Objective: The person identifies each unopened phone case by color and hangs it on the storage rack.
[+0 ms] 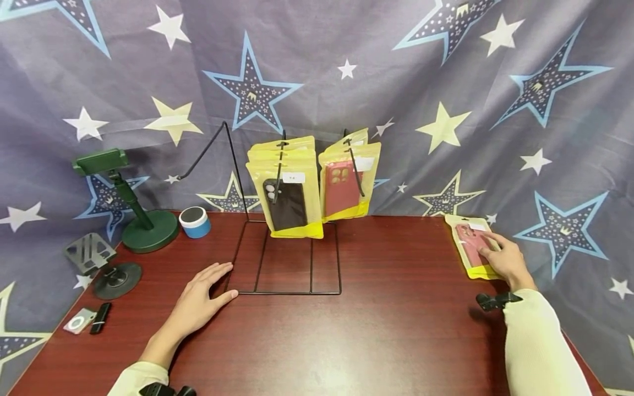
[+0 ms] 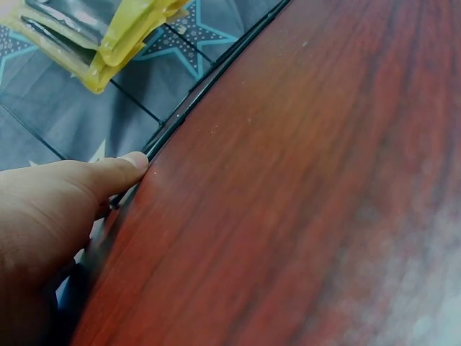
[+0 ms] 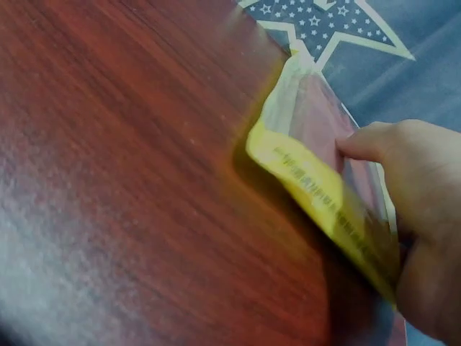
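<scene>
My right hand (image 1: 506,259) pinches a yellow-edged clear pouch with a pink phone case (image 1: 469,245) at the table's right. In the right wrist view, the thumb lies on the face of the pouch (image 3: 302,162); the other fingers are largely hidden. My left hand (image 1: 198,300) rests with extended fingers at the front left corner of a black wire display rack (image 1: 292,293). Its thumb (image 2: 133,161) touches the front bar. Pouched phone cases hang from two rack hooks: a dark one (image 1: 289,206) in front on the middle hook, a pink one (image 1: 342,190) on the right.
The rack's left hook (image 1: 203,151) holds nothing. A green phone stand (image 1: 151,231), a blue-and-white round container (image 1: 195,223), a clear-backed stand (image 1: 118,280) and small gadgets (image 1: 79,320) occupy the table's left side. A star-patterned curtain (image 1: 317,99) hangs behind.
</scene>
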Tool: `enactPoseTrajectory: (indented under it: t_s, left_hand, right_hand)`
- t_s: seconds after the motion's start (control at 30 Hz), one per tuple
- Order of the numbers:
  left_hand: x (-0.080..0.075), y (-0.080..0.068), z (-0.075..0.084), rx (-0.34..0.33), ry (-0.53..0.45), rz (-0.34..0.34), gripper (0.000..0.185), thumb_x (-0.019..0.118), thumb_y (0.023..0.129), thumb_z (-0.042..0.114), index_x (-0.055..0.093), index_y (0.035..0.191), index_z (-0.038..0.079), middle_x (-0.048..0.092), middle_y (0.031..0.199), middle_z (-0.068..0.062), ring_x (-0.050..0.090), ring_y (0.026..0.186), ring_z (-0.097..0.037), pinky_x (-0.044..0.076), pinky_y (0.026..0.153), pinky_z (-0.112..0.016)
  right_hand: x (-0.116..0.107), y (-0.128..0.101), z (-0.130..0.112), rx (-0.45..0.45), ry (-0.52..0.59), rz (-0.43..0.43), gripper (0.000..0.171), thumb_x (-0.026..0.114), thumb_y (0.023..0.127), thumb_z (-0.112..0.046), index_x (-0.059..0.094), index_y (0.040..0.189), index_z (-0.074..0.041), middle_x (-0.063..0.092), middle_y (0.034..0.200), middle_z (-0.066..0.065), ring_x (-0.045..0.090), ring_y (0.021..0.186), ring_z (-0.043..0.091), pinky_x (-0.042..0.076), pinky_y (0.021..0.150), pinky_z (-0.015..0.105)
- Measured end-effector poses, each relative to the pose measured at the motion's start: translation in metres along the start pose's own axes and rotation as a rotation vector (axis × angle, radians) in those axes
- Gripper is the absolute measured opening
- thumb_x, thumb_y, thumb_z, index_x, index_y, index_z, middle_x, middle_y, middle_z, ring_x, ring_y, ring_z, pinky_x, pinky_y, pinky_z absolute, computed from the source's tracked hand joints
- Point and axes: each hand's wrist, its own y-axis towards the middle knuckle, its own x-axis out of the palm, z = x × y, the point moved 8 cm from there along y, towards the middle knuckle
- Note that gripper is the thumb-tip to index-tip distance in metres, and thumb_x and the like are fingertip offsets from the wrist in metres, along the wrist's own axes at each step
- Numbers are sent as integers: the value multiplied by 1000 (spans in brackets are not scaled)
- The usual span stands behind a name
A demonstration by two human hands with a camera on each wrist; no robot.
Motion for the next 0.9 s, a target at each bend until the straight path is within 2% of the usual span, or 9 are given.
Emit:
enactPoseTrajectory:
  t_s: [0.1, 0.3, 0.37, 0.43, 0.53, 0.6, 0.73, 0.8, 0.9]
  left_hand:
    - [-2, 0, 1, 6, 7, 7, 63, 79, 92, 33, 59, 145, 5, 56, 150, -21, 44, 144, -45, 35, 110, -70]
    - [-3, 1, 3, 2, 1, -4, 63, 79, 92, 33, 58, 145, 5, 56, 151, -20, 43, 145, -44, 34, 112, -69]
    - [-3, 1, 3, 2, -1, -3, 63, 79, 92, 32, 58, 145, 5, 56, 151, -20, 43, 145, -44, 34, 112, -69]
    - [-3, 1, 4, 6, -1, 0, 63, 79, 91, 32, 59, 145, 5, 56, 150, -20, 44, 145, -45, 35, 112, -69]
    - [-3, 0, 5, 11, 2, 5, 63, 79, 91, 32, 59, 145, 6, 57, 150, -20, 44, 144, -44, 35, 112, -68]
    - [-3, 0, 5, 13, 3, 9, 63, 80, 91, 32, 59, 144, 6, 57, 150, -20, 45, 144, -44, 36, 112, -68]
    - [-2, 0, 4, 11, 0, 8, 63, 79, 91, 32, 59, 145, 6, 57, 150, -20, 44, 144, -44, 35, 112, -68]
    - [-2, 1, 3, 13, 1, 7, 64, 80, 91, 33, 59, 145, 5, 57, 150, -20, 44, 145, -45, 35, 112, -68]
    - [0, 1, 2, 10, 2, 2, 64, 80, 91, 33, 59, 145, 5, 57, 150, -20, 44, 145, -45, 34, 112, -68]
  right_hand:
    - [1, 0, -5, -20, 23, -32, 59, 61, 101, -23, 44, 153, -2, 33, 154, 43, 31, 142, 64, 29, 114, 74]
    - [2, 0, -7, -12, 43, -75, 64, 64, 97, -15, 41, 153, 5, 35, 149, 48, 35, 140, 63, 33, 114, 71]
    - [3, 0, -6, -13, 50, -72, 65, 65, 95, -13, 41, 153, 5, 41, 146, 47, 49, 132, 57, 48, 106, 56]
    - [2, 0, -8, -26, 62, -53, 64, 66, 93, -11, 44, 152, 5, 45, 142, 48, 57, 123, 51, 53, 92, 37]
    - [0, 1, -11, -57, 59, 3, 60, 67, 91, -7, 49, 148, 5, 55, 134, 46, 61, 108, 41, 41, 73, 20]
    - [-2, 1, -12, -69, 59, 24, 59, 67, 91, -7, 50, 147, 5, 56, 132, 45, 59, 110, 43, 39, 76, 21]
    - [-2, 1, -12, -57, 75, 18, 59, 67, 93, -8, 49, 149, 3, 63, 126, 41, 64, 101, 36, 45, 75, 24]
    - [-1, 1, -11, -40, 114, 7, 58, 66, 94, -8, 50, 149, 3, 69, 113, 36, 68, 88, 24, 51, 70, 23]
    - [2, 1, -10, -9, 229, -10, 56, 65, 95, -5, 50, 148, 4, 76, 87, 15, 69, 69, 7, 56, 63, 20]
